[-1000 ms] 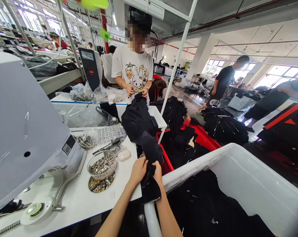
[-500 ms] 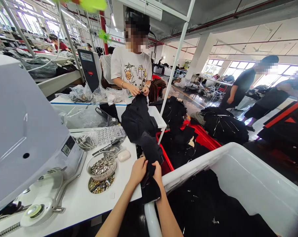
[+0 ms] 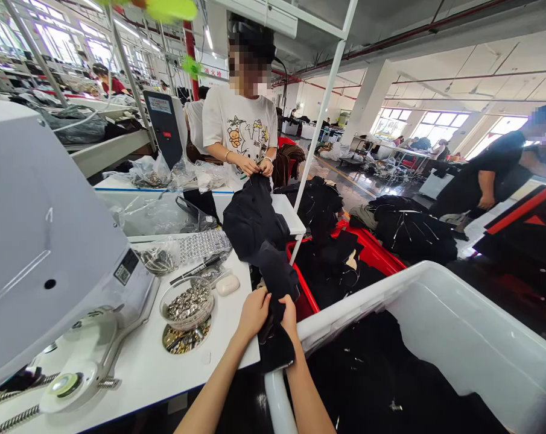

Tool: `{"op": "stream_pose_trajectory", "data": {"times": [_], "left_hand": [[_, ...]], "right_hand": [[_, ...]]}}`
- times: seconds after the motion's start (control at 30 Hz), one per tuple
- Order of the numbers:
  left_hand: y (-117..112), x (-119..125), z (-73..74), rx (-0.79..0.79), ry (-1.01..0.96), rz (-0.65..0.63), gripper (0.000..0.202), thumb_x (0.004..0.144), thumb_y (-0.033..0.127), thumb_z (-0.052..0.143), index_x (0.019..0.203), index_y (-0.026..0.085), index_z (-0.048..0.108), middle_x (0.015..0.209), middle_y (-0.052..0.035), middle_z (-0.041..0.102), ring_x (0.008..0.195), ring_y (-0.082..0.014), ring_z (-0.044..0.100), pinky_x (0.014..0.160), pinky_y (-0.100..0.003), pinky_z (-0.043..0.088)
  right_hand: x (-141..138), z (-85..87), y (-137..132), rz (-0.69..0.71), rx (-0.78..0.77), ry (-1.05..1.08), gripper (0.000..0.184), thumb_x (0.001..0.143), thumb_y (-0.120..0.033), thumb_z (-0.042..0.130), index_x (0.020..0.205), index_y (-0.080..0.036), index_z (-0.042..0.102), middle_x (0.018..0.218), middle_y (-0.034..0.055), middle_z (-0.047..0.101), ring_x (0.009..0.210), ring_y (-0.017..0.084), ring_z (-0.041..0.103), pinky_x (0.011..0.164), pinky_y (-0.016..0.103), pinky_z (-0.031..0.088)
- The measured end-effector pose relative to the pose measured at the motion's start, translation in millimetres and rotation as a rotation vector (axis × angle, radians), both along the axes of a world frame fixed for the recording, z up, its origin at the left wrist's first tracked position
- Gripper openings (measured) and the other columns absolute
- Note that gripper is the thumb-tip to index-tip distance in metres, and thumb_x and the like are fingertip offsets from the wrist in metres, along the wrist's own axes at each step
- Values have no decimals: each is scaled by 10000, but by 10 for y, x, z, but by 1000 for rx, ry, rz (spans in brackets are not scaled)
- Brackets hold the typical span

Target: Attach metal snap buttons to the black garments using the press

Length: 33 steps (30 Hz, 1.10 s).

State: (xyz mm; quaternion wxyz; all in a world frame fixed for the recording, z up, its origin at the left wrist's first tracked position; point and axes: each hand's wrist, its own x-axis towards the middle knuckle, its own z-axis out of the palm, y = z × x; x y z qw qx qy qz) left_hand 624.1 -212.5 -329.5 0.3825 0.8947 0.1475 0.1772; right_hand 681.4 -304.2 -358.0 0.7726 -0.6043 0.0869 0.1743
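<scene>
The left hand (image 3: pixel 254 313) and right hand (image 3: pixel 289 316) are clenched on a black garment (image 3: pixel 276 355) at a white bin's (image 3: pixel 463 337) rim (more black garments (image 3: pixel 381 380) lie heaped inside).

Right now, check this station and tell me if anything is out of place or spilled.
One thing stands out: a small silver metal piece lies on the black garments in the white bin, away from the glass bowl of metal fasteners. It may be loose, though it could be attached to a garment.
</scene>
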Motion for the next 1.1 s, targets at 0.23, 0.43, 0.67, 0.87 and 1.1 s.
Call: {"op": "stream_pose_trajectory", "data": {"times": [0.23,0.43,0.67,0.87,1.1], "left_hand": [[-7,-8,1,24,13,14,217,910,235,359,838,165,552,868,-98,638,831,-242,577,756,-359,433],[-2,-5,-8,9,12,11,211,913,222,370,888,163,570,908,-100,645,884,-239,586,797,-357,440],[-5,-3,-11,-3,7,7,224,912,215,375,966,156,585,961,-112,653,941,-241,589,836,-368,441],[2,-7,-12,1,0,7,221,912,225,368,908,159,579,917,-100,652,870,-240,585,792,-367,441],[-8,-12,24,-11,2,5,221,906,210,373,938,167,587,952,-98,657,909,-234,590,820,-364,442]], "right_hand": [[-10,9,-12,-10,0,0,187,651,-354,496,540,-211,452,503,-28,517,533,140,490,518,259,396],[-14,38,-25,-9,-4,-19,205,655,-354,511,521,-212,447,479,-33,496,543,143,492,519,257,388],[-14,22,-19,-1,-7,-28,213,668,-369,499,530,-211,460,495,-29,509,535,142,491,524,260,393],[-9,9,-13,-10,-7,-26,215,654,-384,504,535,-207,482,508,-26,527,544,141,496,517,253,387],[-3,2,-20,-35,-11,-39,216,651,-369,516,516,-205,477,506,-30,526,552,137,481,532,252,391]]}}
